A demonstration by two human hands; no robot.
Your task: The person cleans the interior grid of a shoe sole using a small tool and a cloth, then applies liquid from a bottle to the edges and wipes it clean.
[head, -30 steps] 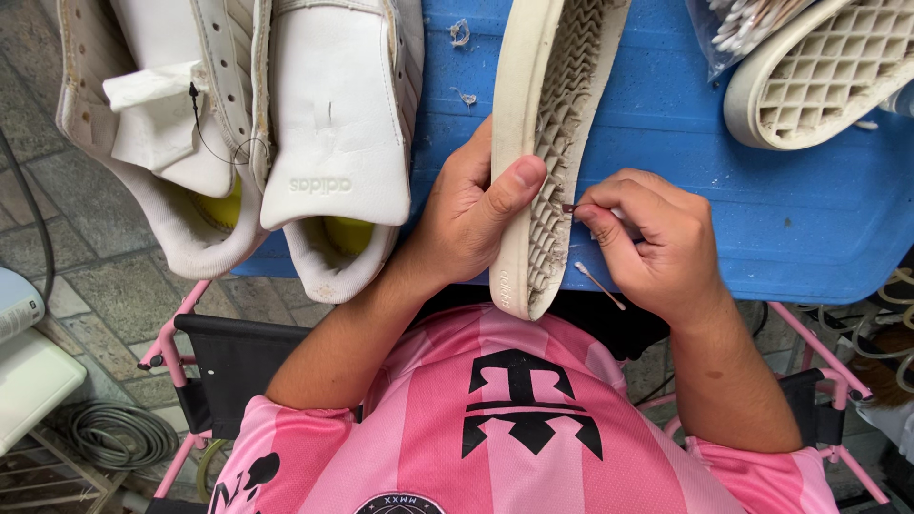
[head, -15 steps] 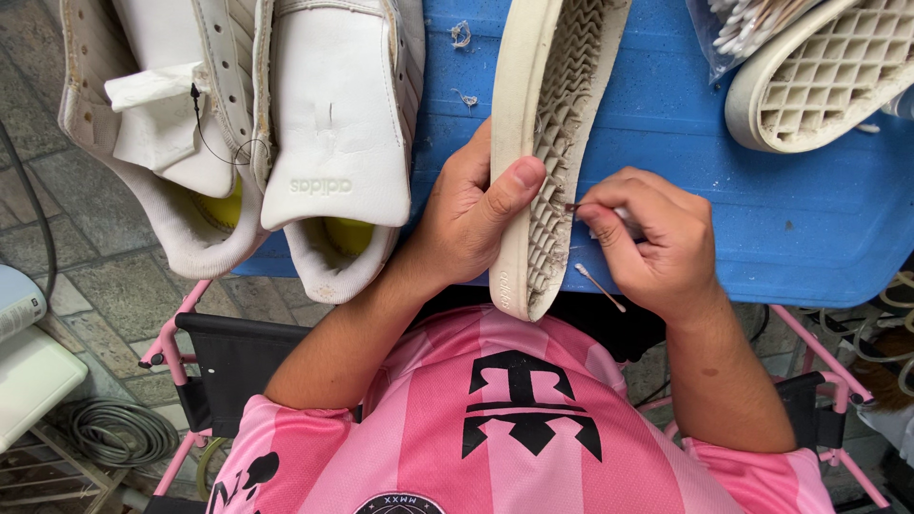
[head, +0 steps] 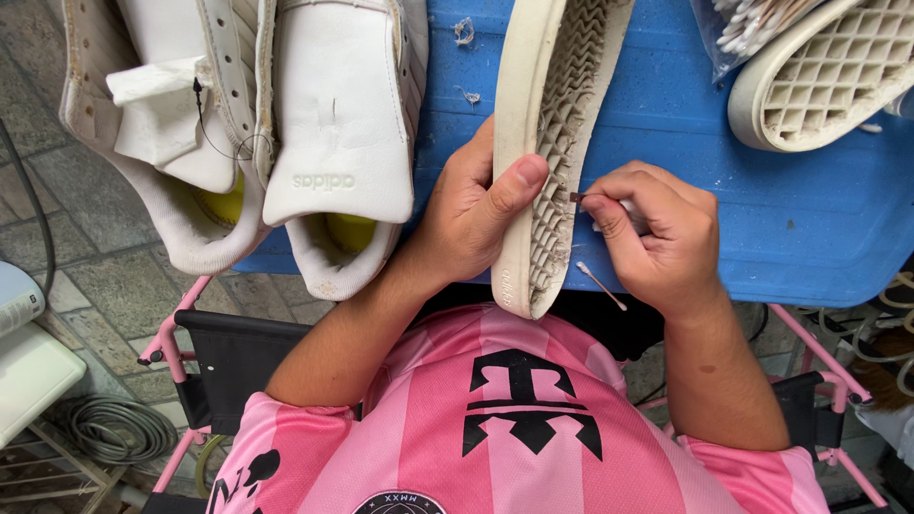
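Blue table (head: 809, 238) | left hand (head: 471, 214) grip — ridged sole (head: 557, 143) | right hand (head: 657, 233) (pinching swab (head: 600, 284))

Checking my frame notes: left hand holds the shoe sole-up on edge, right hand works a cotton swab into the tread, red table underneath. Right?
Not quite: the table is blue, not red, as the head view shows. The rest holds: the left hand grips the shoe on edge, and the right hand presses a cotton swab at the tread.

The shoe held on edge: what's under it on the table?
Under the shoe, the blue table shows with small white scraps nearby. The left hand and the sole itself cover whatever lies directly beneath.
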